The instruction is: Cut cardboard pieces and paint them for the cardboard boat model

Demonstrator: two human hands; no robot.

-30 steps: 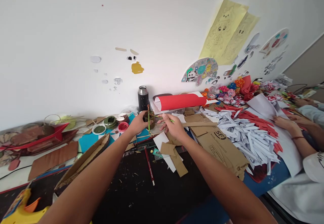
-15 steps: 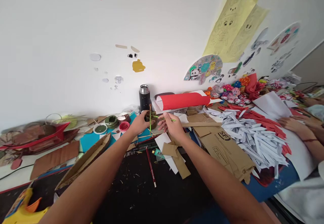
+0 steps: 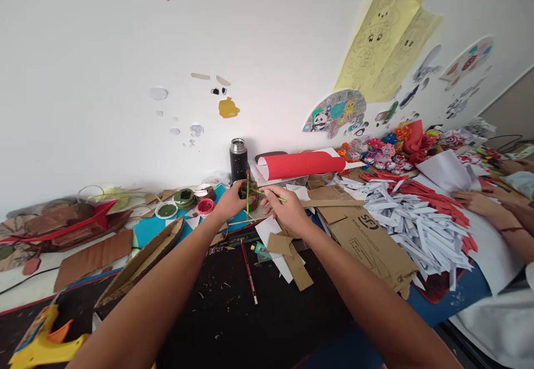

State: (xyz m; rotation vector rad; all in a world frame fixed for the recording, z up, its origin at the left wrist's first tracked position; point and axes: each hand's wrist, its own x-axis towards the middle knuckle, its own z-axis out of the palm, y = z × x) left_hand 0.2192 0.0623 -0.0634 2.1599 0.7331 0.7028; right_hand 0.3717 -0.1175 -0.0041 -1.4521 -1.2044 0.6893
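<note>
My left hand point(image 3: 232, 202) is closed at the side of a small dark brown, rounded object point(image 3: 252, 198), partly hidden by the fingers; its kind is unclear. A thin green stick with a brown top point(image 3: 247, 195) stands upright beside these fingers. My right hand point(image 3: 288, 208) pinches a slim green-handled brush point(image 3: 282, 198), its front end reaching left to the brown object. Left of my hands are open paint pots: dark green point(image 3: 184, 197), red point(image 3: 205, 207) and a white lid with green paint point(image 3: 166, 210). A black thermos point(image 3: 238, 160) rises just behind.
A red corrugated roll point(image 3: 304, 165) lies behind my right hand. Flat cardboard point(image 3: 367, 235) and heaped white paper strips point(image 3: 421, 230) fill the right. A dark red pencil point(image 3: 249, 273), a cardboard boat shape point(image 3: 139, 260) and a yellow glue gun point(image 3: 45, 341) lie nearer. Another person's hands point(image 3: 479, 205) rest far right.
My right hand's fingers and the green brush have shifted slightly at the brown object. My left hand stays nearly in place. The whole view has moved a little.
</note>
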